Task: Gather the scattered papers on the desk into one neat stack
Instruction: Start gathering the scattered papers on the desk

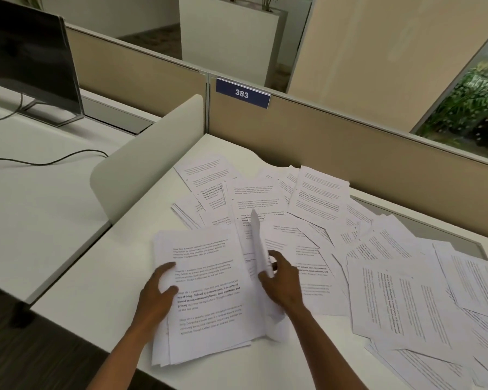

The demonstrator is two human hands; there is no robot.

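Two hands on a white desk (119,266), left hand (155,294) fingers spread flat on the rough paper stack (206,294), right hand (282,282) pinching an upright sheet (258,243), scattered printed papers (378,263) beyond its fingertips.

white printed-paper stack (206,294) near desk front, L | loose printed sheets (392,249) fanned R & behind | dark flat monitor (28,57) far L, behind curved divider panel (150,159)

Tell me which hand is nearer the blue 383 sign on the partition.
Right. The right hand, gripping an upturned sheet, sits almost straight below the sign; the left hand rests on the stack, farther left.
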